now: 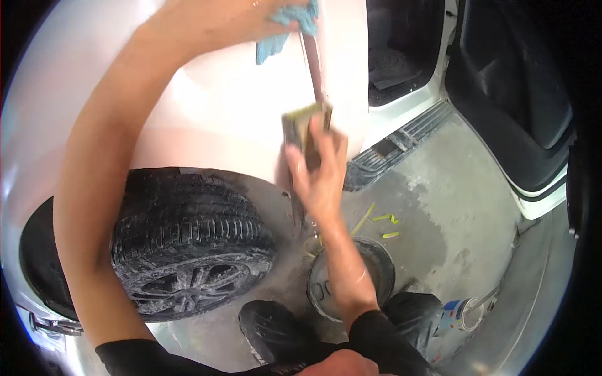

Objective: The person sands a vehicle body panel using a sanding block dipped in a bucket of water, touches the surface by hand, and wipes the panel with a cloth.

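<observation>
My left hand (260, 17) is at the top of the view, partly cut off by the edge. It grips a light blue cloth (271, 49) against the white car body panel (232, 106). Lower down, my right hand (323, 172) is closed round a worn sanding block (296, 128), slightly blurred. The block lies on the panel, over the dark strip (313, 66) that runs down from the cloth. Whether water or dust covers the panel there is hard to tell in the glare.
Below the panel is a dirty tire (188, 229) with a spoked wheel. A bucket (315, 301) stands under my right forearm. Yellow tape scraps (390, 235) lie on the wet floor. An open car door (511, 106) is at right, and a paint can (467, 313) at lower right.
</observation>
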{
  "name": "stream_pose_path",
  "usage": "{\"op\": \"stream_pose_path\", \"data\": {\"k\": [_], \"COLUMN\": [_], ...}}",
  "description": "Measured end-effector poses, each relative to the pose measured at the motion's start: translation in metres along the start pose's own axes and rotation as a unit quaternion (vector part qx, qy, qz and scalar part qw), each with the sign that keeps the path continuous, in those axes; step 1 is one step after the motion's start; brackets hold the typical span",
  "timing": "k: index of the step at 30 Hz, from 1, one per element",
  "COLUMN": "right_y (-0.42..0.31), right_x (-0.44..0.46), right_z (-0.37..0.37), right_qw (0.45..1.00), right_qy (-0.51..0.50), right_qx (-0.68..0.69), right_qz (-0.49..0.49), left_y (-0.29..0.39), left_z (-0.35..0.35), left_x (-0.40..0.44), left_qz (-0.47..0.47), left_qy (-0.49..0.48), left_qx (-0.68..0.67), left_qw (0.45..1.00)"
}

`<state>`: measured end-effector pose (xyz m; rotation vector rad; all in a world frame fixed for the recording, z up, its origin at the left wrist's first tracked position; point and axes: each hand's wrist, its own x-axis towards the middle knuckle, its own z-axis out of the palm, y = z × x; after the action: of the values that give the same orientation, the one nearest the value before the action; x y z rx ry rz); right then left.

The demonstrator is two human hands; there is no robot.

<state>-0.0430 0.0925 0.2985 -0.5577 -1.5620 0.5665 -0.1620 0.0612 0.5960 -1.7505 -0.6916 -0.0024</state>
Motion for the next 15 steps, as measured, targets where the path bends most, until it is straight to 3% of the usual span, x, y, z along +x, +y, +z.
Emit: {"op": "stream_pose_path", "data": {"k": [2, 5, 10, 14, 15], "right_y": [-0.011, -0.013, -0.025, -0.041, -0.038], "right_x": [-0.003, -0.040, 0.009, -0.046, -0.043], "right_z": [0.003, 0.008, 0.001, 0.015, 0.012], "right_qw": [1.000, 0.997, 0.991, 0.998, 0.998], "right_qy": [0.013, 0.031, 0.048, 0.051, 0.025], "right_qx": [-0.003, -0.055, -0.004, -0.036, -0.036], "right_qz": [0.022, -0.037, 0.123, 0.029, 0.050], "left_y": [0.003, -0.001, 0.007, 0.006, 0.006], "left_z": [0.002, -0.003, -0.009, -0.009, -0.007], "left_x": [-0.003, 0.006, 0.004, 0.007, 0.006], "left_qz": [-0.002, -0.008, -0.012, -0.014, -0.014], "left_qy": [-0.020, -0.027, -0.036, -0.020, -0.010], "left_qx": [0.003, 0.002, -0.019, -0.018, -0.019], "left_qw": [1.000, 1.000, 0.999, 1.000, 1.000]}}
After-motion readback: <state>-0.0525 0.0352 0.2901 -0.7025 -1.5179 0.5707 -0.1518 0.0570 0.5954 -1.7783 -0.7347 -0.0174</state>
